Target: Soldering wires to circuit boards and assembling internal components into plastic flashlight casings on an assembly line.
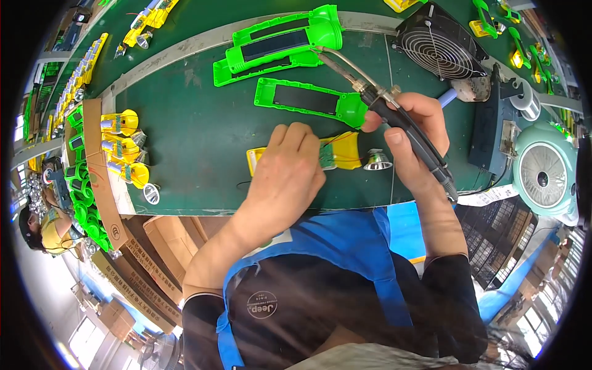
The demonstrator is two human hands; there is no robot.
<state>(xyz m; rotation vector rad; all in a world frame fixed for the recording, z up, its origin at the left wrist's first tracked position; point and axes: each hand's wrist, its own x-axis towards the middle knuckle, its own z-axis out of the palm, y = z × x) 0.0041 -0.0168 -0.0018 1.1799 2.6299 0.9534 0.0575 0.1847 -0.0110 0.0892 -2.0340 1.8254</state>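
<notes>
My right hand (416, 126) grips a black soldering iron (407, 123) with a thin metal tube beside its tip, which points up and left. The tip is over the stacked green housings. Closed over a yellow lamp housing (345, 151) is my left hand (288, 163), hiding its middle. A green circuit board (325, 155) with thin wires shows beside the fingers. Right of that housing lies a shiny reflector cup (377, 160). Just beyond the hands is a single green housing (308, 102) with a dark panel, its right end near my right fingertips.
Several green housings (277, 46) lie stacked at the back. Yellow lamp parts (126, 148) line the table's left side beside a cardboard box edge (102, 179). A black fan (438, 46), a dark soldering station (490, 123) and a pale green fan (542, 176) stand to the right.
</notes>
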